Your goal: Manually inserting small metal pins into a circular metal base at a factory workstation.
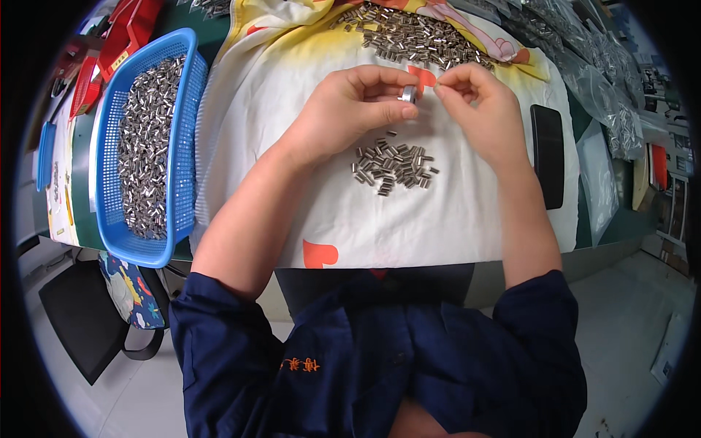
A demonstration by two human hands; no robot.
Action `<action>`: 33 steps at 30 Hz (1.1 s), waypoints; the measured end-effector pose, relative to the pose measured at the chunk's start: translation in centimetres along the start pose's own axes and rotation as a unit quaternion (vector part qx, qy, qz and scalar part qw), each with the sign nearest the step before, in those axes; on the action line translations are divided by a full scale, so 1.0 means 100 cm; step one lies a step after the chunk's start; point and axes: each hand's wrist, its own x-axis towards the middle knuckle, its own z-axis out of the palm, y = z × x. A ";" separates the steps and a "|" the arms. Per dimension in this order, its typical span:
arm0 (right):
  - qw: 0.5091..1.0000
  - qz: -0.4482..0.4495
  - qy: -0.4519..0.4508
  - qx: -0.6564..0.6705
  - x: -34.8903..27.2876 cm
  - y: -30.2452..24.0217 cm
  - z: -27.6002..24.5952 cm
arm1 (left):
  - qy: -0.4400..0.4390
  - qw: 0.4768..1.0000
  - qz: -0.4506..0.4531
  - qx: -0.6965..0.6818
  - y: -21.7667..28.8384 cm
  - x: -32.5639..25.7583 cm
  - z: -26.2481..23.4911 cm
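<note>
My left hand (pixel 365 102) is closed round a small silver metal ring (pixel 408 94), held between thumb and fingers above the white cloth (pixel 445 226). Just to its right, my right hand (pixel 478 102) has thumb and forefinger pinched together; whatever is between the tips is too small to make out. Below both hands lies a small pile of short metal cylinders (pixel 394 166) on the cloth. A larger heap of similar cylinders (pixel 416 36) spreads over the far part of the cloth.
A blue plastic basket (pixel 190 95) full of small metal cylinders stands at the left. Red bins (pixel 131 36) sit behind it. A black phone (pixel 548 157) rests on the cloth's right side. Clear plastic bags of parts (pixel 606 95) crowd the far right. A black chair (pixel 84 314) stands lower left.
</note>
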 end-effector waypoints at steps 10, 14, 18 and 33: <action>0.991 -0.124 0.002 0.046 -0.014 -0.003 0.005 | 0.012 1.000 -0.008 -0.017 -0.004 0.004 0.005; 0.965 -0.229 0.051 -0.115 -0.016 -0.007 0.008 | 0.025 1.000 -0.003 0.013 -0.008 0.003 0.006; 0.976 -0.203 0.042 -0.071 -0.015 -0.005 0.005 | 0.019 1.000 -0.011 0.011 -0.005 0.003 0.007; 0.899 -0.281 0.016 -0.334 0.050 0.025 -0.009 | -0.159 0.980 -0.058 0.101 0.007 -0.004 0.010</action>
